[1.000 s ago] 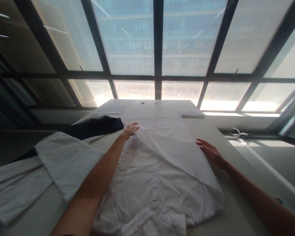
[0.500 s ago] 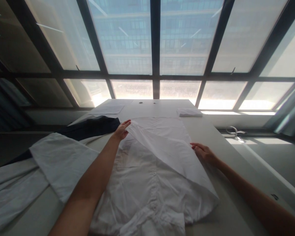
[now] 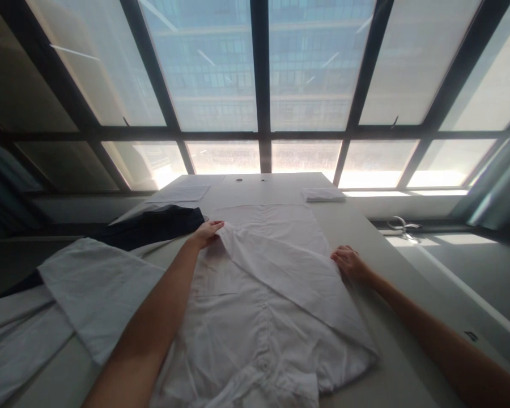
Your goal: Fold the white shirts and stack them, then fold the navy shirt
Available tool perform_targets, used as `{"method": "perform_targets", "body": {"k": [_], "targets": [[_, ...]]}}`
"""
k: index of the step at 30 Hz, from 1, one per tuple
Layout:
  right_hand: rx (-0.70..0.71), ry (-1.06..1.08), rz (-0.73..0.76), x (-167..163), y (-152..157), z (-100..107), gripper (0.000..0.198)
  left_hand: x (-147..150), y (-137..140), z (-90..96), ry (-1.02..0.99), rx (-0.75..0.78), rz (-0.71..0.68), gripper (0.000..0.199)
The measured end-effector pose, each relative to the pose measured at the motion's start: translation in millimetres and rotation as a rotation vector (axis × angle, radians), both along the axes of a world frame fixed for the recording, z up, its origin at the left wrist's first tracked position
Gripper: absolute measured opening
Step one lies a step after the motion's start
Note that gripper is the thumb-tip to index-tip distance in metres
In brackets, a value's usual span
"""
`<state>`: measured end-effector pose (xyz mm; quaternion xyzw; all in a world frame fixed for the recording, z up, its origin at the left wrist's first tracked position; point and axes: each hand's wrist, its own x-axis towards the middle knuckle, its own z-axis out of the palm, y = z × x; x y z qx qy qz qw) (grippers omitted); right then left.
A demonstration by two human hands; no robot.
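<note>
Has a white shirt (image 3: 266,309) spread lengthwise down the middle of a white table (image 3: 344,218), between both forearms, with the button row running from the near end toward the far side. Grips the left corner of a turned-over layer of that shirt with the left hand (image 3: 209,231), thumb and fingers closed on the cloth, toward the far left part of the garment. Holds the right hand (image 3: 346,263) at the right edge of the shirt, with fingers curled and tips touching the cloth; cannot tell whether pinching it or only resting against it. Shows in the turned-over layer a slanting edge from the left hand down toward the near right, with the wrinkled, buttoned front uncovered on the near side of it. Shows a bunched part at the near end, cut off by the bottom of the view.

Has to the left, beside the left forearm, a pale cloth (image 3: 102,286) lying partly over a dark cloth (image 3: 164,224). Has flat white sheets (image 3: 181,193) at the far left of the table, a folded white item (image 3: 324,195) at the far right, and windows (image 3: 305,73) with dark frames beyond. Has also, off the table to the right, a silvery looped object (image 3: 402,225) and a curtain (image 3: 499,187).
</note>
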<state>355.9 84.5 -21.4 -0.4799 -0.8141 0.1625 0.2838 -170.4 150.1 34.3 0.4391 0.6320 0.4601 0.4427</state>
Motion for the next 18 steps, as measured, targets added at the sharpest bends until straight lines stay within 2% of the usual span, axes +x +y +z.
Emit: {"method": "perform_targets", "body": {"k": [2, 5, 9, 14, 18], "targets": [[0.003, -0.076, -0.053, -0.6, 1.4, -1.5, 0.044, -6.4, -0.6, 3.4, 0.071, -0.088, -0.017, 0.044], [0.003, -0.165, -0.138, -3.8, 0.4, -2.3, 0.048, -15.1, -1.9, 11.6, 0.216, -0.161, -0.043, 0.061], [0.009, -0.207, -0.167, -5.5, -3.1, -2.3, 0.048, -13.7, -1.0, 16.9, 0.394, -0.108, -0.086, 0.076], [0.051, -0.069, -0.097, -0.7, -2.4, -4.5, 0.035, -4.0, 2.6, 12.5, 0.414, -0.01, -0.086, 0.081], [0.133, 0.101, -0.027, -2.0, -4.7, 0.3, 0.028, -5.7, 0.9, 7.5, 0.451, -0.025, -0.051, 0.074]]}}
